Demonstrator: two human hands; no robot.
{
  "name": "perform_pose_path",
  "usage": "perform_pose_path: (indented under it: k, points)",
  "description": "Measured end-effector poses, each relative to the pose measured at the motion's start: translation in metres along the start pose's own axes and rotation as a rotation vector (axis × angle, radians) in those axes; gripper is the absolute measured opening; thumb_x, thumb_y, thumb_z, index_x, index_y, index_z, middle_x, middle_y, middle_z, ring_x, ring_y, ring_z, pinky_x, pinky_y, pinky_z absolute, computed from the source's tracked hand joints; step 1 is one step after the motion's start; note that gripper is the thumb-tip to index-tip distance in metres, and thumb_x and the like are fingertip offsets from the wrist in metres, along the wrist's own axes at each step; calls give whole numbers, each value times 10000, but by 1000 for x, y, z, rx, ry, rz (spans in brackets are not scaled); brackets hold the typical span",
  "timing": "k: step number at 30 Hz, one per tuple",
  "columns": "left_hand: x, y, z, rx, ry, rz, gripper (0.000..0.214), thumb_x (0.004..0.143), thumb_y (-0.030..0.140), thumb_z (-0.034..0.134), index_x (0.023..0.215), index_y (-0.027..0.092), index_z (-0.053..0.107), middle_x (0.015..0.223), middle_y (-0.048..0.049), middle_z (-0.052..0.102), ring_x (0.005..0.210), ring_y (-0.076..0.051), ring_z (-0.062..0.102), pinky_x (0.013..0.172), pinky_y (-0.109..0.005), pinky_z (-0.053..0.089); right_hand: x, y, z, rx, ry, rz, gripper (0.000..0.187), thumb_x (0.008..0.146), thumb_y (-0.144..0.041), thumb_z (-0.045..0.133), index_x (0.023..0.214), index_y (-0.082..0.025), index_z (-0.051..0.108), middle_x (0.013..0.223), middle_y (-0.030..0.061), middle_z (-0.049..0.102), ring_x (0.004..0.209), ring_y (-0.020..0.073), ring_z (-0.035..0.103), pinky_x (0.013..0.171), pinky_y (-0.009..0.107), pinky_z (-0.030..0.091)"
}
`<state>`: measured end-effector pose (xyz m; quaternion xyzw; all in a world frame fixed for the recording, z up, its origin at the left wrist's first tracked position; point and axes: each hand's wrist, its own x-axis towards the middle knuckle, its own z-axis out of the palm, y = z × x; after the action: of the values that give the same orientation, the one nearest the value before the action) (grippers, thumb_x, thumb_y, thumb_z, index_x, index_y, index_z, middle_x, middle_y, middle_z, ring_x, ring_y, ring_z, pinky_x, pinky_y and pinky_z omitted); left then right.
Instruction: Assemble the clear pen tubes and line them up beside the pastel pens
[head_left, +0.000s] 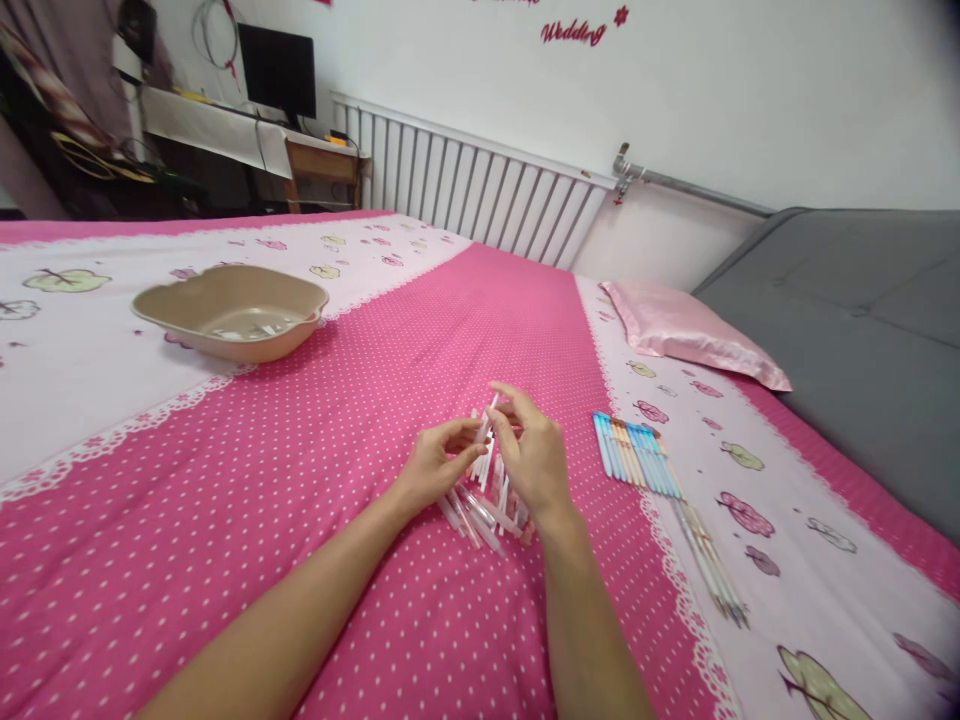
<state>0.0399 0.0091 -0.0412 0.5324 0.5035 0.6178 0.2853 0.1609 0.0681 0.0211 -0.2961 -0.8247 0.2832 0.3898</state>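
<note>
A slim, whitish pen barrel (pixel 485 425) is held upright at a tilt between my two hands. My left hand (pixel 439 462) pinches its lower part from the left. On the upper part are the thumb and fingers of my right hand (pixel 531 452). Beneath both hands lies a loose pile of clear and white pen parts (pixel 480 515), some with pink pieces; my fingers hide part of it. To the right, a row of blue and orange pens (pixel 634 455) lies side by side. Several clear-barrelled pens (pixel 712 565) continue below that row.
A tan plastic basin (pixel 247 345) with small pale pieces inside stands at the left on the pink dotted bedspread (pixel 420 360). A pink pillow (pixel 690 330) rests by the grey headboard (pixel 862 330). Beyond the bed are a white radiator (pixel 480 180) and a desk with a monitor (pixel 277 72).
</note>
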Motion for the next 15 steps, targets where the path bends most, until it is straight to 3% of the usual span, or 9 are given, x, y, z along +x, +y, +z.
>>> perform_pose_path:
  k: [2, 5, 7, 10, 13, 15]
  points:
    - [0, 0, -1, -40, 22, -8, 316, 768, 326, 626, 1025, 144, 604, 950, -101, 679, 854, -186, 644, 802, -334, 514, 0, -1, -3, -27, -84, -29, 355, 874, -272, 412, 1196, -294, 561, 1052, 41, 664, 929, 195, 621, 815, 365, 471]
    - [0, 0, -1, -75, 44, -34, 320, 756, 336, 635, 1012, 146, 602, 940, -95, 674, 843, -176, 639, 806, -329, 507, 2, 1, -14, 50, -114, -14, 425, 871, -271, 410, 1290, -318, 468, 1153, 39, 628, 1003, 188, 602, 862, 373, 456]
    - [1, 0, -1, -80, 61, -53, 314, 749, 344, 639, 990, 144, 603, 912, -87, 673, 819, -167, 636, 792, -321, 506, 3, 8, -25, 82, -23, 70, 492, 850, -254, 430, 1341, -282, 403, 1113, 63, 645, 945, 187, 625, 833, 371, 471]
    - [2, 2, -1, -73, 86, -65, 295, 736, 337, 648, 953, 142, 605, 887, -82, 673, 802, -163, 634, 779, -312, 504, 2, 27, -43, -146, 116, 253, 447, 799, -226, 472, 1241, -180, 522, 972, 112, 683, 859, 227, 647, 802, 393, 467]
    - [4, 0, -2, -62, 128, -71, 287, 732, 321, 644, 952, 142, 603, 894, -77, 672, 807, -161, 632, 787, -312, 501, -3, 50, -53, -478, -9, 426, 320, 758, -243, 527, 1037, -153, 656, 883, 144, 692, 851, 283, 644, 768, 414, 452]
    - [5, -1, -3, -61, 176, -73, 295, 725, 317, 645, 955, 139, 597, 899, -74, 669, 811, -161, 632, 795, -318, 502, -6, 66, -53, -510, -125, 507, 225, 722, -277, 580, 883, -166, 694, 755, 124, 693, 752, 271, 652, 699, 387, 455]
